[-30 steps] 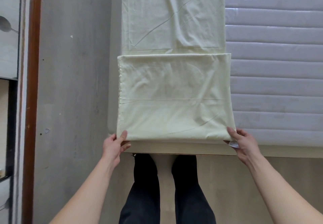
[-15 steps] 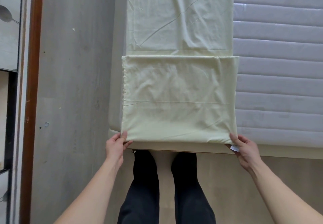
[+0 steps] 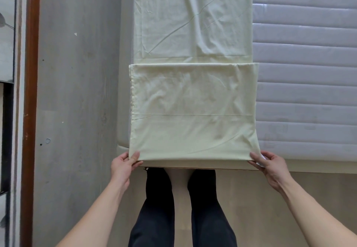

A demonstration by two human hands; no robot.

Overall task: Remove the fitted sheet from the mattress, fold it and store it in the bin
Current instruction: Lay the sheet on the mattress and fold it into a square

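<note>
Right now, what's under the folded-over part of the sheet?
Under the folded flap lies more of the same pale sheet, which runs on beyond it over the mattress. Both hands pinch its near corners. What the flap covers is hidden.

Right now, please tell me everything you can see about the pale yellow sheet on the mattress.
The sheet is pale yellow, thin creased fabric, folded into a long strip lying flat along the left part of the grey quilted mattress. Its near end is folded back on itself, making a doubled panel with a straight crosswise crease. The left hand and right hand each pinch a near corner at the mattress edge. A small white tag shows at the right corner.
</note>
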